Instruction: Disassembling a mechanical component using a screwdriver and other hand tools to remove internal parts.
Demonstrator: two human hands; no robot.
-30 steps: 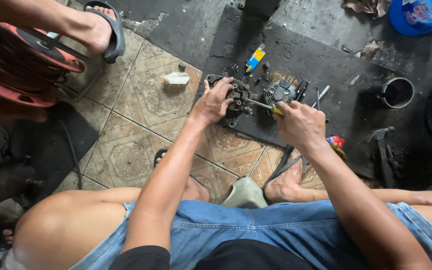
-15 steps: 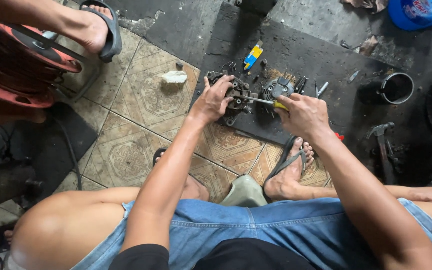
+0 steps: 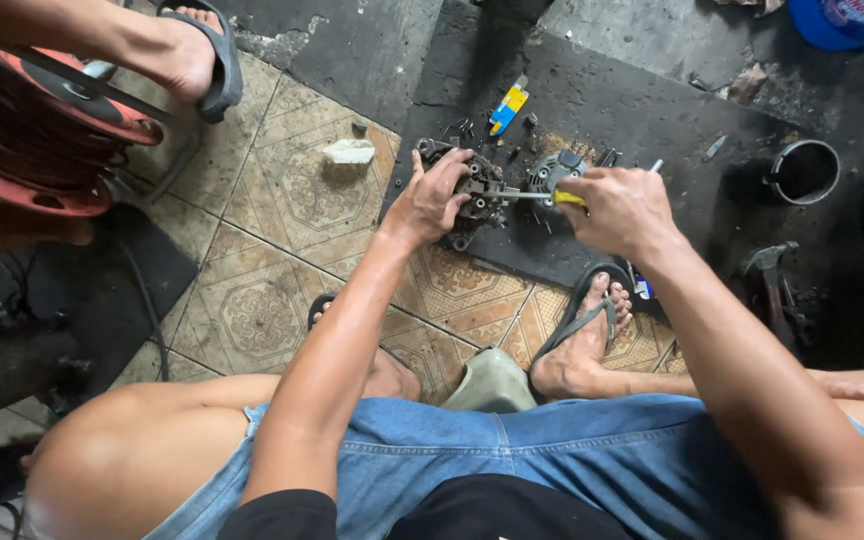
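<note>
On the dark floor mat [image 3: 592, 110], the left hand [image 3: 432, 200] clamps its fingers over a greasy metal part [image 3: 477, 195]; the right hand [image 3: 622, 210] grips a yellow-handled screwdriver [image 3: 542, 197] set against it.

The right hand [image 3: 624, 208] now sits higher in the frame, level with the left hand [image 3: 434, 200], where a second ago it lay lower and further right. Its screwdriver [image 3: 537, 196] lies nearly flat, tip at the metal part [image 3: 477, 195]. The right foot [image 3: 582, 340] shows more fully below it.
</note>
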